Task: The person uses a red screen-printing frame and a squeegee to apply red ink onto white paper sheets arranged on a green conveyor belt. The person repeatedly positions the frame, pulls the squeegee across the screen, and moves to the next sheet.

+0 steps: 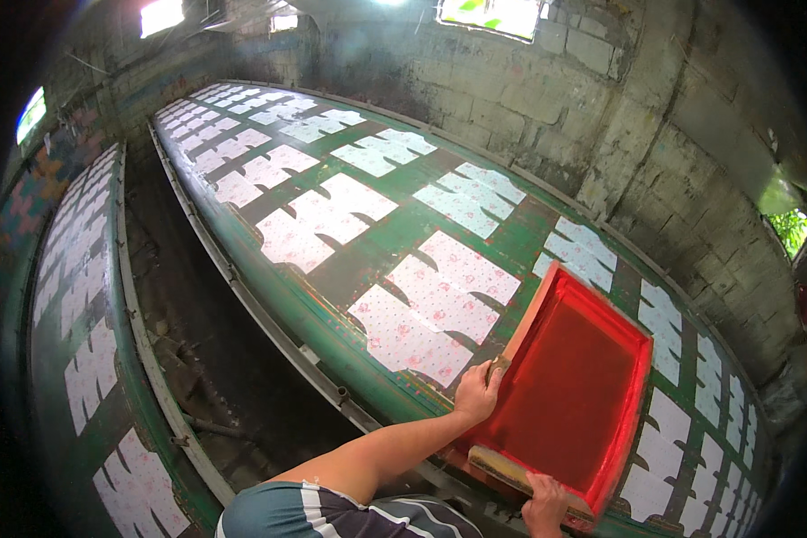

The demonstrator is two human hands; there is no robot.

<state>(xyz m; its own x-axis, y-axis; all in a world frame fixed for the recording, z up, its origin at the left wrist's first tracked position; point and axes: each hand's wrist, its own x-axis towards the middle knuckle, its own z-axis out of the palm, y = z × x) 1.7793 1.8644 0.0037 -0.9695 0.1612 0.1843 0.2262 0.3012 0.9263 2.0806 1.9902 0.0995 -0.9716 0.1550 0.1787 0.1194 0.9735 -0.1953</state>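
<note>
My left hand (477, 393) is closed on the left wooden side of a screen frame (529, 314) holding red ink (569, 377), over the long green printing table (484, 238). My right hand (544, 504) grips a squeegee with a pale bar (493, 466) at the frame's near end, low in the view. Left of the screen lie white fabric pieces with pink floral print (430, 341); more pale printed pieces run along the table in rows.
A second long table (117, 269) with printed pieces runs along the left, separated by a dark gap with metal rails (233, 278) and pipes. Rough concrete block walls (592, 117) with small bright windows (489, 13) surround the tables.
</note>
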